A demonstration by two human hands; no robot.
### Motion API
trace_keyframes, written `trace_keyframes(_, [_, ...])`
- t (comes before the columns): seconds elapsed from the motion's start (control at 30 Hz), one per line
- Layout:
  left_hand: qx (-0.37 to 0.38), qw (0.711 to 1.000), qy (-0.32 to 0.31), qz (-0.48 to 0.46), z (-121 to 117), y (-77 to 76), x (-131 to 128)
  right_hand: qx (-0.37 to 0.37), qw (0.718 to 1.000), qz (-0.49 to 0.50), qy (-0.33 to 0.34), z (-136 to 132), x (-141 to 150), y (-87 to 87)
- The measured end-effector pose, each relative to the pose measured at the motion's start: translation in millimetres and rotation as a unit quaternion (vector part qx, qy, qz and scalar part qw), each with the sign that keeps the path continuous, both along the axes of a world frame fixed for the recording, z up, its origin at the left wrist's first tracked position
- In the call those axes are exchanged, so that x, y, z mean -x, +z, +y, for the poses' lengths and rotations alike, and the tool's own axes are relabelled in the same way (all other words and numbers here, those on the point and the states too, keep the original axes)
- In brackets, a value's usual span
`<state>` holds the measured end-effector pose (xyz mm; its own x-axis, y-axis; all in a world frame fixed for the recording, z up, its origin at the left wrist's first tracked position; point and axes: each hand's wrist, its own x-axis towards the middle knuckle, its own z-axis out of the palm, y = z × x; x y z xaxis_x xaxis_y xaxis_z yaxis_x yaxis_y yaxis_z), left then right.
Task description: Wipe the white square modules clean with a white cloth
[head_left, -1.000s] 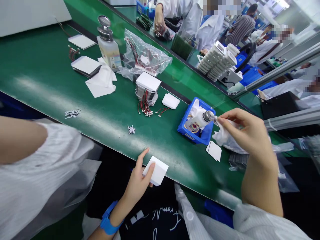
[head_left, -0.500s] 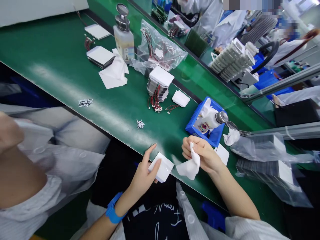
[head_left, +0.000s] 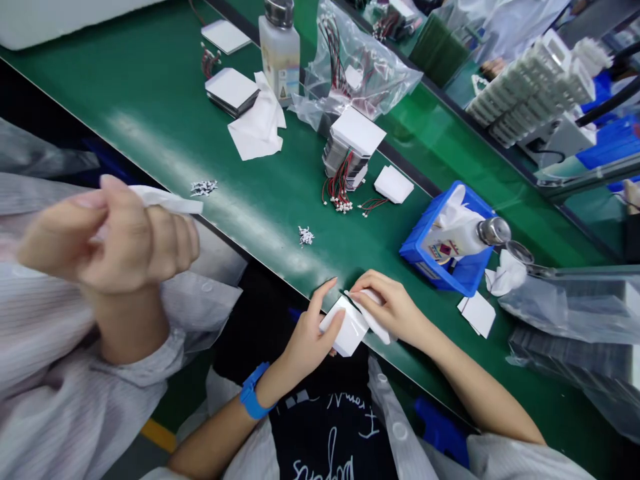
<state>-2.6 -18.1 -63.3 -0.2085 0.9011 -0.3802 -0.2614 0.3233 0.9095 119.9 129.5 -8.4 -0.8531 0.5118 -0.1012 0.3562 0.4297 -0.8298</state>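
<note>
My left hand [head_left: 311,339] grips a thin white square panel [head_left: 347,328] between thumb and fingers, with its index finger stretched out. The panel is over the table's front edge, its glossy face up. In my right hand [head_left: 395,305] is a folded white wipe [head_left: 376,316], pinched against the panel's right edge. Just beyond my hands lies a small heap of tiny white pieces [head_left: 306,235]. A stack of white-topped flat packs [head_left: 357,131] with red and black wires [head_left: 341,181] stands farther back, beside a single wired pack [head_left: 394,184].
A blue bin [head_left: 413,257] holding a pump bottle [head_left: 457,241] is right of centre. White sheets [head_left: 477,313] and bagged stacks [head_left: 565,360] lie farther right. At left, a co-worker's hand [head_left: 135,240] holds something white near another small heap [head_left: 204,188]. Another bottle [head_left: 280,60] stands behind.
My right hand has moved left, bringing the wipe onto the panel's edge. The co-worker's hand has come farther into view at left. The whole view has shifted.
</note>
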Motion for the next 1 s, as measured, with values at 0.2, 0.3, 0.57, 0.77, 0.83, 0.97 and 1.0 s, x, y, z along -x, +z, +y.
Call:
trace_keyframes(0.2, [0.005,1.000,-0.002,-0.003,-1.2,0.0,0.2,-0.083,0.994,-0.039,0.062,-8.1,4.3,-1.8])
trace_keyframes(0.3, [0.003,1.000,-0.001,-0.009,-0.8,0.8,0.0,-0.133,0.987,-0.051,0.068,-9.5,6.8,-3.1])
trace_keyframes(0.57, [0.009,1.000,0.003,-0.006,-1.0,1.7,0.1,-0.109,0.991,-0.035,0.075,-6.1,8.0,-1.8])
trace_keyframes(0.77, [0.022,1.000,0.004,0.007,-0.7,4.1,0.6,-0.116,0.991,-0.030,0.063,-7.1,7.6,-4.4])
trace_keyframes(0.83, [0.024,1.000,0.006,0.011,-0.5,5.0,0.5,-0.106,0.991,-0.029,0.072,-7.8,8.2,-4.9])
trace_keyframes(0.97, [0.028,1.000,0.008,0.006,-0.6,5.4,0.2,-0.114,0.993,-0.025,0.030,-4.4,10.0,-7.1])
trace_keyframes(1.0, [0.028,1.000,0.007,0.005,-0.6,5.4,0.2,-0.101,0.995,-0.013,0.007,-1.7,9.8,-7.3])
